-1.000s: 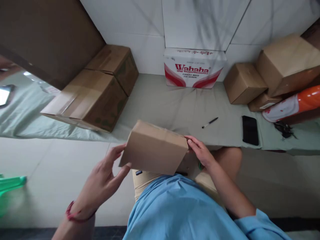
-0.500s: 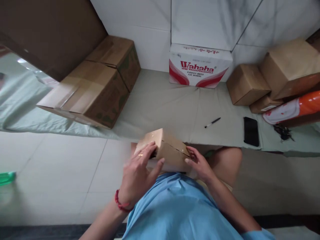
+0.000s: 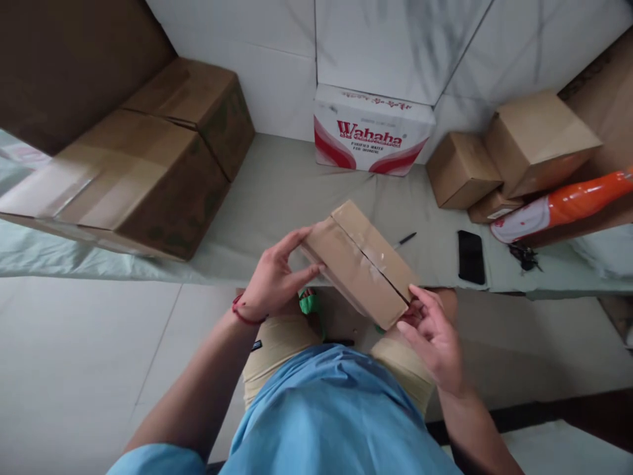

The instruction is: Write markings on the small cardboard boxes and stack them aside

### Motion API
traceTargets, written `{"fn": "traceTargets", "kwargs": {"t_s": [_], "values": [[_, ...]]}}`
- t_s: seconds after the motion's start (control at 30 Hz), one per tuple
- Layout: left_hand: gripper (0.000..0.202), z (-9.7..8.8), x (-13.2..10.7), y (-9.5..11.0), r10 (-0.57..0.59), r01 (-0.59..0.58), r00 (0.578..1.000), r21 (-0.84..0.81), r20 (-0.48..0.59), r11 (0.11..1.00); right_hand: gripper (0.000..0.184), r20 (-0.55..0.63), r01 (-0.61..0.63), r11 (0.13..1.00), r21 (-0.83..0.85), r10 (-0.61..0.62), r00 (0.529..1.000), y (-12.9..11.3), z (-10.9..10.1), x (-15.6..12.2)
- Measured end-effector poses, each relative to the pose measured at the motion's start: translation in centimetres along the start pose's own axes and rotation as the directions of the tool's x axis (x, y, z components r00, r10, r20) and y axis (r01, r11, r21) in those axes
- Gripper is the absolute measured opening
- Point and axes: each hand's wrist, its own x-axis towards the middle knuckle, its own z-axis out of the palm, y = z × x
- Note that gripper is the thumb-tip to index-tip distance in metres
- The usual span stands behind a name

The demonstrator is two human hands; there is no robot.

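Observation:
Between my two hands is a small brown cardboard box (image 3: 361, 260), tilted, its long seam facing up with bits of clear tape on it. My left hand (image 3: 279, 274) grips its left end, thumb on the near side and fingers along the far edge. At the lower right corner my right hand (image 3: 430, 326) holds the other end, its fingers near the end of the seam. The box is raised over the table's front edge and partly covers a pen (image 3: 406, 240).
Large cartons (image 3: 148, 171) stand at the left on the cloth-covered table (image 3: 277, 178). A white Wahaha box (image 3: 370, 132) is against the wall. To the right are a phone (image 3: 471, 257), keys (image 3: 524, 257), small brown boxes (image 3: 462, 168) and an orange-and-white roll-like package (image 3: 564, 204).
Both hands have lifted the box from my lap, up and forward over the table edge. It has turned so its seamed face shows. The view has shifted to the right.

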Motion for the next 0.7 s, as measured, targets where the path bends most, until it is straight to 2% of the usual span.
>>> {"fn": "traceTargets", "kwargs": {"t_s": [0.07,0.13,0.2,0.23,0.3,0.33,0.4,0.47,0.5,0.53,0.57,0.63,0.7], "values": [[0.079,0.9,1.0,-1.6,-0.120,0.111,0.986,-0.085,-0.113,0.990,0.077,-0.013,0.014,0.999,0.029,-0.014,1.000,1.0,1.2,0.7],[0.092,1.7,1.1,-3.0,-0.246,0.223,0.945,-0.126,-0.216,0.967,0.097,-0.053,0.030,1.000,0.001,-0.030,0.998,2.6,2.5,1.1],[0.093,2.2,0.5,-4.4,-0.321,0.300,0.915,-0.122,-0.244,0.946,0.113,-0.075,0.038,0.998,-0.042,-0.041,0.996,4.3,3.4,1.5],[0.089,2.4,0.1,-5.1,-0.342,0.325,0.909,-0.107,-0.237,0.940,0.115,-0.070,0.038,0.998,-0.053,-0.042,0.997,5.1,3.6,1.7],[0.081,2.6,-0.9,-6.6,-0.372,0.366,0.902,-0.067,-0.221,0.928,0.106,-0.078,0.048,0.996,-0.078,-0.054,0.995,6.5,3.0,2.6],[0.079,2.7,-1.3,-7.3,-0.387,0.387,0.895,-0.048,-0.221,0.921,0.098,-0.109,0.056,0.991,-0.119,-0.069,0.992,7.0,2.1,3.5],[0.072,2.9,-2.2,-8.3,-0.417,0.423,0.883,-0.022,-0.214,0.906,0.081,-0.250,0.057,0.958,-0.280,-0.130,0.960,7.7,-1.1,5.9],[0.065,3.1,-3.1,-8.6,-0.438,0.442,0.882,-0.015,-0.177,0.897,0.078,-0.443,-0.035,0.854,-0.518,-0.234,0.866,8.0,-5.6,9.1],[0.062,3.3,-3.5,-8.5,-0.445,0.448,0.883,-0.013,-0.149,0.894,0.081,-0.515,-0.153,0.779,-0.607,-0.239,0.823,8.1,-7.9,10.7],[0.059,3.5,-4.0,-8.2,-0.451,0.453,0.885,-0.013,-0.120,0.892,0.085,-0.587,-0.322,0.681,-0.658,-0.196,0.785,8.1,-10.1,12.3],[0.058,3.8,-4.6,-7.8,-0.455,0.455,0.886,-0.015,-0.093,0.890,0.091,-0.630,-0.459,0.582,-0.671,-0.122,0.767,8.1,-11.9,13.7],[0.058,4.3,-5.6,-7.0,-0.459,0.458,0.887,-0.027,-0.055,0.888,0.100,-0.654,-0.560,0.493,-0.666,-0.024,0.756,8.3,-14.4,15.7],[0.060,4.8,-6.3,-6.5,-0.460,0.459,0.887,-0.042,-0.042,0.888,0.101,-0.634,-0.578,0.466,-0.669,0.047,0.772,8.6,-15.3,16.8]]}}
